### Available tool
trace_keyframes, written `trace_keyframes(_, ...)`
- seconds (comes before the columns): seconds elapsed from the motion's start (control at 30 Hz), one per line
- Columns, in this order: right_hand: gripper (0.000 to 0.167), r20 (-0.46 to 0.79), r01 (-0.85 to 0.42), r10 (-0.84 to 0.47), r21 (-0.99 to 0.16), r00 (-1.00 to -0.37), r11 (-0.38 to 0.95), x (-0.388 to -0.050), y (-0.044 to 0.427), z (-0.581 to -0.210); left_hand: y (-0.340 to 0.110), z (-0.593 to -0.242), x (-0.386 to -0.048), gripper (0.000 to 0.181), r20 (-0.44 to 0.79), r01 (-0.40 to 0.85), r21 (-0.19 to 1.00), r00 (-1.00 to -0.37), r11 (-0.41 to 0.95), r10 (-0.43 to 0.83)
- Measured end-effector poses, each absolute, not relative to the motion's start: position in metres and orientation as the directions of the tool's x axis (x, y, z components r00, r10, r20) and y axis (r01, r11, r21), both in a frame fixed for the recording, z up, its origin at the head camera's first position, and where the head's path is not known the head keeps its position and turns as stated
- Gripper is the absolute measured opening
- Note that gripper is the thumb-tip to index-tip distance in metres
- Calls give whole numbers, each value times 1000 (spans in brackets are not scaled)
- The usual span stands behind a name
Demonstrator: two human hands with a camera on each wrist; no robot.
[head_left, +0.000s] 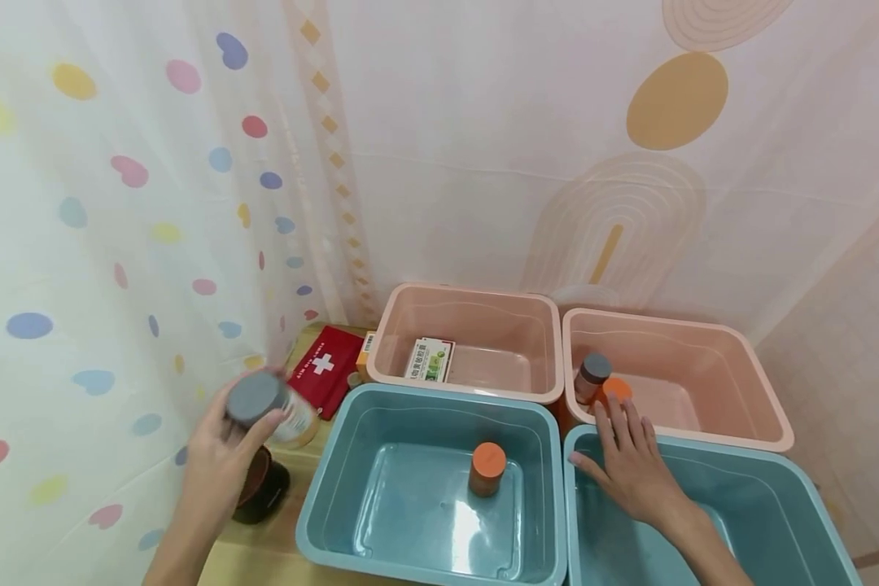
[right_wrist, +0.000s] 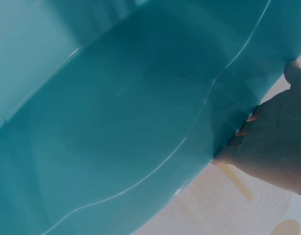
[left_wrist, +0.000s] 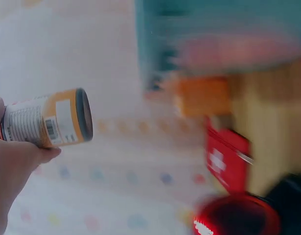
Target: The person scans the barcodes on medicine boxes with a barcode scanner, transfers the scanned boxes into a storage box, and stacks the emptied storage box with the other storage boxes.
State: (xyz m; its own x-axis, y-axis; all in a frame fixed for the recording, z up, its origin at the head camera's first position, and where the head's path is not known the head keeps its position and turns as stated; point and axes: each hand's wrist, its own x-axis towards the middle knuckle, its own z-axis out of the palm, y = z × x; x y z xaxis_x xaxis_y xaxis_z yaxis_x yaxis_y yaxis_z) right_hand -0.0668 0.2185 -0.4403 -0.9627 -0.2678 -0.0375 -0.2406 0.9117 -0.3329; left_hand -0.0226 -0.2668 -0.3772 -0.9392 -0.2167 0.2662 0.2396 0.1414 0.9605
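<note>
My left hand [head_left: 212,456] grips a pill bottle [head_left: 296,419] with a grey cap, held tilted in the air at the left. In the left wrist view the pill bottle [left_wrist: 47,120] shows a barcode on its orange-and-white label. My right hand [head_left: 633,472], fingers straight, reaches over the rim between the right blue bin [head_left: 769,456] and the right pink bin [head_left: 703,330]. Its fingertips overlap an orange-capped bottle [head_left: 615,387] in that pink bin; whether they touch it I cannot tell. Beside that stands a grey-capped bottle [head_left: 593,370].
Another orange-capped bottle [head_left: 487,468] stands in the left blue bin [head_left: 311,488]. A medicine box [head_left: 430,359] leans in the left pink bin [head_left: 476,297]. On the wooden table [head_left: 249,561] are a red first-aid pouch [head_left: 325,370], an orange box [head_left: 365,354] and a dark round container [head_left: 264,492].
</note>
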Motion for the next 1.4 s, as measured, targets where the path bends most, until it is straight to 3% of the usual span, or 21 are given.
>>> trace_keyframes(0.1,91,-43,-238,-266,-329,-963,914,-68,221,-441,-244,-359,-54,55,337,327,927,-941,183,-23)
trace_keyframes(0.2,92,-49,-235,-265,-327,-963,915,-68,222,-442,-214,-345,-90,55,325,344,913,-938,218,119)
trace_keyframes(0.4,92,-55,-232,-262,-321,-963,918,-70,225,-445,-138,-337,-154,61,197,257,942,-944,216,263)
trace_keyframes(0.6,92,-59,-229,-262,-326,-963,917,-72,227,-446,-56,-346,-203,67,83,133,986,-913,99,399)
trace_keyframes(0.8,94,-51,-235,-266,-333,-962,913,-73,228,-448,28,-361,-239,71,74,122,989,-899,85,432)
trace_keyframes(0.97,94,-115,-220,-264,-301,-957,928,-71,222,-442,80,-378,-254,67,10,68,992,-888,109,459)
trace_keyframes(1.2,96,-171,-197,-254,-292,-952,936,-68,217,-440,127,-396,-261,64,-44,24,992,-858,124,512)
trace_keyframes(1.4,96,-159,-188,-247,-316,-956,930,-67,217,-440,151,-402,-263,63,-45,71,976,-863,208,504)
